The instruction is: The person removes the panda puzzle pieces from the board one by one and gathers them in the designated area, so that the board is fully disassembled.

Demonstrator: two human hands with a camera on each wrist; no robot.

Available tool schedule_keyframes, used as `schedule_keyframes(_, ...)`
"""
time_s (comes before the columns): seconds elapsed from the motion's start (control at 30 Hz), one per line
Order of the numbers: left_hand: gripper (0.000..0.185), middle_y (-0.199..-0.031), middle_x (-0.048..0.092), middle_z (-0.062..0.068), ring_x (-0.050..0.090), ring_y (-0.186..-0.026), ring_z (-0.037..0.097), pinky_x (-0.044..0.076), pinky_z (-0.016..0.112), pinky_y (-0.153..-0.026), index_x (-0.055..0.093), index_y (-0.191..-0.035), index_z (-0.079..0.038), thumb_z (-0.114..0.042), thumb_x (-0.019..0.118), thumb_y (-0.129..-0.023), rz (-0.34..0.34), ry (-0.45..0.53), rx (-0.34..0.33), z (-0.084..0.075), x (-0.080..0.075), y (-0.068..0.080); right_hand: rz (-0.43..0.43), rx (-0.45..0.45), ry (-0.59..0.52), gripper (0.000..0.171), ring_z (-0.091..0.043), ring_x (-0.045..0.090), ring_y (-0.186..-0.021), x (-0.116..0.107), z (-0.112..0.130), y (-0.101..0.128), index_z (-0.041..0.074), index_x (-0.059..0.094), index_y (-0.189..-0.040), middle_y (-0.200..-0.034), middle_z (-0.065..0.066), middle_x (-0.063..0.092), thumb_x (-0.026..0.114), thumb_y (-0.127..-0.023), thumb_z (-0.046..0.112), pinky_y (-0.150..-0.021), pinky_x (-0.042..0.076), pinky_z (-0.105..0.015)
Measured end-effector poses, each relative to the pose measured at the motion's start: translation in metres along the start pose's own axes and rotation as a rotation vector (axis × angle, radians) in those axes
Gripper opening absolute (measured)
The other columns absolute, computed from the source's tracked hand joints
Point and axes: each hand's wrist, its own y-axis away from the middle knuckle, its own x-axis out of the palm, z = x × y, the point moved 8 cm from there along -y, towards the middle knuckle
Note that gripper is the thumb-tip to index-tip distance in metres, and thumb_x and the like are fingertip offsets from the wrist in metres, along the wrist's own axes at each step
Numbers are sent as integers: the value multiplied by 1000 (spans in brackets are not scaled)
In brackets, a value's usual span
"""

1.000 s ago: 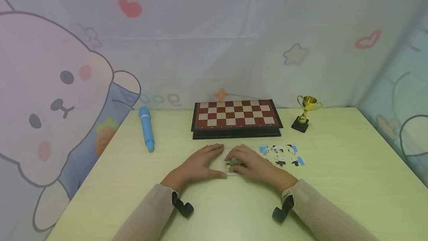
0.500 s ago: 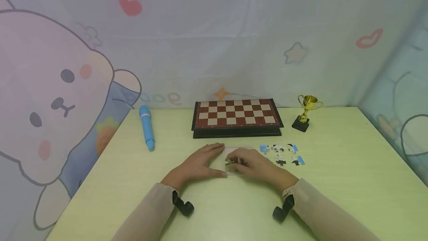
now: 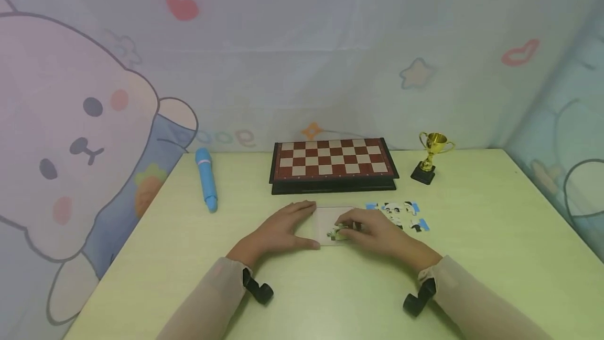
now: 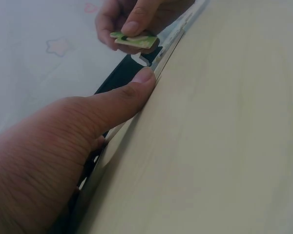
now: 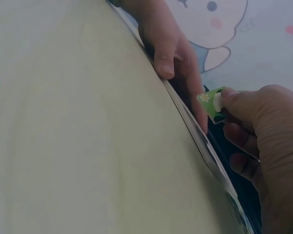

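My right hand [image 3: 377, 232] pinches a green jigsaw piece [image 5: 205, 99] with a white flower printed on it. The piece is tilted and raised over a flat, pale square puzzle tray [image 3: 325, 216], as the left wrist view shows. Along the tray's left side lies my left hand [image 3: 280, 232], thumb and fingers spread apart, with the thumb tip [image 4: 145, 75] at its near corner and the fingertips by the far one. Several loose panda jigsaw pieces [image 3: 392, 209] lie right of the tray, partly hidden behind my right hand.
A folded chessboard box [image 3: 332, 164] stands behind the tray. To its right is a small gold trophy cup [image 3: 433, 146] on a black base. A blue toy microphone [image 3: 206, 180] lies at the table's back left. A printed cloth [image 3: 283, 41] hangs behind the table.
My right hand has shifted right with the green jigsaw piece, baring more of the tray and covering more of the loose pieces. The left hand has stayed in place.
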Motion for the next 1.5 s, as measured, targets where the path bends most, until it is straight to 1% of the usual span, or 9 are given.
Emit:
schedule_keyframes(0.2, 102, -163, 30, -9, 25, -149, 15, 25, 40, -120, 35, -158, -22, -78, 64, -78, 0, 12, -14, 2, 0, 1, -21, 46, 14, 25, -3, 58, -73, -16, -11, 19, 16, 68, -120, -92, 17, 67, 72, -95, 20, -64, 52, -24)
schedule_keyframes(0.4, 101, -163, 30, -8, 25, -150, 17, 24, 41, -120, 36, -158, -20, -75, 66, -79, -2, 17, -5, -1, -2, 2, -46, 3, 12, 22, -3, 56, -72, -32, -14, 44, 15, 70, -115, -91, 13, 67, 73, -94, 13, -60, 50, -22)
schedule_keyframes(0.53, 100, -163, 30, -8, 25, -150, 16, 25, 41, -120, 36, -158, -20, -76, 66, -79, -2, 21, -4, -1, -2, 2, -51, -25, 7, 28, -3, 52, -68, -41, -12, 58, 15, 71, -114, -88, 15, 64, 76, -89, 4, -57, 47, -21)
schedule_keyframes(0.67, 100, -163, 30, -8, 25, -150, 17, 25, 42, -120, 36, -158, -21, -76, 66, -79, -5, 20, -2, -1, -2, 2, -49, -43, -16, 34, -4, 50, -67, -45, -10, 68, 16, 71, -113, -85, 14, 63, 79, -84, 0, -56, 45, -20)
schedule_keyframes(0.87, 101, -163, 30, -9, 24, -150, 16, 25, 42, -120, 36, -158, -22, -77, 65, -78, -10, 20, -3, 1, -2, 2, -30, -91, -17, 36, -3, 52, -71, -43, -6, 69, 16, 71, -114, -89, 12, 62, 80, -83, 0, -59, 45, -16)
schedule_keyframes(1.0, 102, -163, 29, -10, 24, -150, 15, 24, 41, -120, 36, -158, -22, -79, 64, -78, -6, 19, -6, 1, -1, 1, -23, -105, 44, 35, 0, 53, -76, -42, -7, 69, 17, 71, -115, -93, 13, 62, 81, -84, 4, -63, 45, -14)
schedule_keyframes(1.1, 102, -163, 30, -9, 25, -150, 16, 25, 42, -120, 36, -158, -21, -79, 64, -78, -11, 18, 2, 0, -1, 1, -27, -106, 80, 33, -1, 50, -77, -42, -6, 69, 18, 71, -114, -95, 12, 62, 80, -85, 7, -64, 44, -15)
schedule_keyframes(1.27, 102, -162, 31, -8, 26, -150, 17, 26, 42, -120, 37, -157, -21, -78, 65, -78, -20, 15, 5, -1, -2, 2, -29, -91, 89, 30, -7, 52, -84, -42, -6, 68, 18, 70, -113, -99, 10, 64, 80, -86, 9, -66, 46, -20)
schedule_keyframes(1.5, 101, -162, 31, -8, 26, -150, 17, 26, 42, -120, 38, -157, -21, -77, 66, -78, -16, 22, -2, -1, -3, 3, -10, -44, 102, 26, -8, 52, -87, -38, -7, 66, 17, 70, -111, -98, 12, 65, 79, -88, 11, -69, 46, -23)
